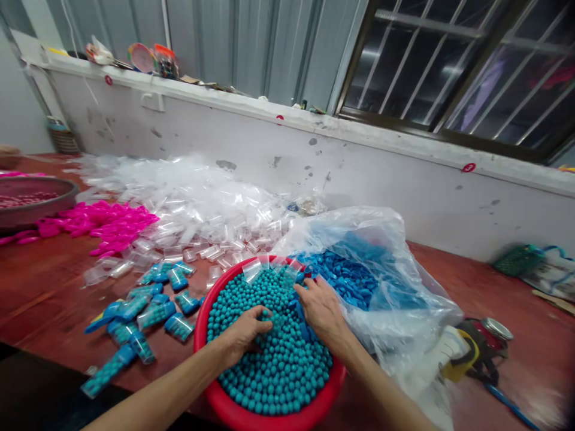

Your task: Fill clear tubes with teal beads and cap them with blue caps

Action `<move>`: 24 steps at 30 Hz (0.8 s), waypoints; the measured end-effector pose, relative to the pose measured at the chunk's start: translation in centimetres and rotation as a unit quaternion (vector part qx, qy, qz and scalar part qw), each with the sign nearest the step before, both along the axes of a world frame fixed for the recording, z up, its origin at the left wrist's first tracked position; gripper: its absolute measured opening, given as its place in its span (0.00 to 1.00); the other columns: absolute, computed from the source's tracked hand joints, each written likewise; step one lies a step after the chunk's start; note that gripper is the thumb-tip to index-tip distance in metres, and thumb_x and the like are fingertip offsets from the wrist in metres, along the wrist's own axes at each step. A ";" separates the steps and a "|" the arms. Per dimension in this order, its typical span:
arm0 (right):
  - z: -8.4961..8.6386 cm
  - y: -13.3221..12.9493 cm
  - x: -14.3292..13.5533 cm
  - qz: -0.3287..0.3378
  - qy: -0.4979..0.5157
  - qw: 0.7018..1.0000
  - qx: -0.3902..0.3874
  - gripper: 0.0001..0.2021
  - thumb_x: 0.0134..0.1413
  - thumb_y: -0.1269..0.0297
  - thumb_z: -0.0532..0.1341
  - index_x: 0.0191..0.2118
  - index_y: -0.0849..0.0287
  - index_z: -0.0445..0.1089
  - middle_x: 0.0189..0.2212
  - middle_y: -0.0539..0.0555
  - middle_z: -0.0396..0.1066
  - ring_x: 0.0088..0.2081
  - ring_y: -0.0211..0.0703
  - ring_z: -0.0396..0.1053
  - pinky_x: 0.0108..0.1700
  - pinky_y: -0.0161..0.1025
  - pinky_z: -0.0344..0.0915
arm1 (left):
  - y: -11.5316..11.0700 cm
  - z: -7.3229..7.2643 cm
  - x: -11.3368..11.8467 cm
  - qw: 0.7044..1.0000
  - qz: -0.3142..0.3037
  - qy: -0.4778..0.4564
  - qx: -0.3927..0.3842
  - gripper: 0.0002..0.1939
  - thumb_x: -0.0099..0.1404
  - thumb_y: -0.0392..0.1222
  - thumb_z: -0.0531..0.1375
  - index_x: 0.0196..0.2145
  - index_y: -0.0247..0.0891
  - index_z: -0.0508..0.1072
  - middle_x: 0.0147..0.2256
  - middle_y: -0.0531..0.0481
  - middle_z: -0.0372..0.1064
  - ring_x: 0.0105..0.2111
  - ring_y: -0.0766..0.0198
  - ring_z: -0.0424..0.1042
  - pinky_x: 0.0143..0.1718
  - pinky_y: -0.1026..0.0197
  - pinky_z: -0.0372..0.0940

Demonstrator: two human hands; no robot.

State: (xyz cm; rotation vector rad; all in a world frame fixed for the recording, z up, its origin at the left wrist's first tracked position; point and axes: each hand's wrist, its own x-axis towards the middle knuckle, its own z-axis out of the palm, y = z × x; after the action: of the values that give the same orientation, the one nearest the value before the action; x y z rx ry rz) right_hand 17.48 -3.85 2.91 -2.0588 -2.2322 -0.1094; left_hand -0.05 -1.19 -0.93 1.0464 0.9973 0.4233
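A red basin (201,326) full of small teal beads (278,383) stands in front of me. My left hand (245,336) is over the beads, thumb and fingers curled together; what it grips, possibly a clear tube, is mostly hidden. On the basin's right side my right hand (321,308) has bent fingers around blue plastic pieces (296,312), some showing under the palm. Several clear tubes (252,270) rest on the beads at the far rim. To the left lie bead-filled tubes with blue caps (157,314).
A clear plastic bag (411,320) of blue caps (344,275) lies right of the basin. Behind spreads a heap of clear tubes (193,197). Pink pieces (108,224) and a dark basin (67,194) are at left. A yellow-handled tool (465,359) sits at right.
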 end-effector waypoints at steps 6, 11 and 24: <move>-1.1 2.8 0.4 0.011 -0.062 0.998 0.006 0.08 0.54 0.71 0.52 0.33 0.59 0.67 0.33 0.57 0.68 0.39 0.49 0.62 0.43 0.44 0.52 | -0.5 -0.4 -0.3 0.989 0.029 0.051 0.135 0.08 0.46 0.40 0.57 0.27 0.37 0.64 0.17 0.61 0.54 0.19 0.71 0.53 0.21 0.67 0.48; -1.5 1.2 -0.8 0.030 -0.071 0.997 0.022 0.10 0.56 0.74 0.47 0.35 0.60 0.64 0.31 0.57 0.67 0.35 0.47 0.62 0.37 0.40 0.53 | -0.4 -1.3 -0.3 0.983 0.078 0.031 0.160 0.07 0.50 0.42 0.56 0.25 0.36 0.63 0.17 0.60 0.57 0.20 0.70 0.56 0.23 0.67 0.50; -1.6 -0.2 -2.0 0.103 0.164 0.981 -0.016 0.13 0.57 0.69 0.50 0.45 0.56 0.66 0.36 0.53 0.69 0.40 0.41 0.65 0.42 0.34 0.58 | -0.6 -0.8 -0.8 0.995 0.069 -0.043 0.061 0.15 0.50 0.46 0.56 0.35 0.36 0.64 0.24 0.56 0.62 0.22 0.68 0.64 0.21 0.67 0.55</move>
State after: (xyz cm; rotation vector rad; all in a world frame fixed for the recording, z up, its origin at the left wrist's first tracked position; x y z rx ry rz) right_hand 15.49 -4.00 1.35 -1.6957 -2.2297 0.2650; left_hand -0.86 -1.75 -1.69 1.0626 0.9800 0.6435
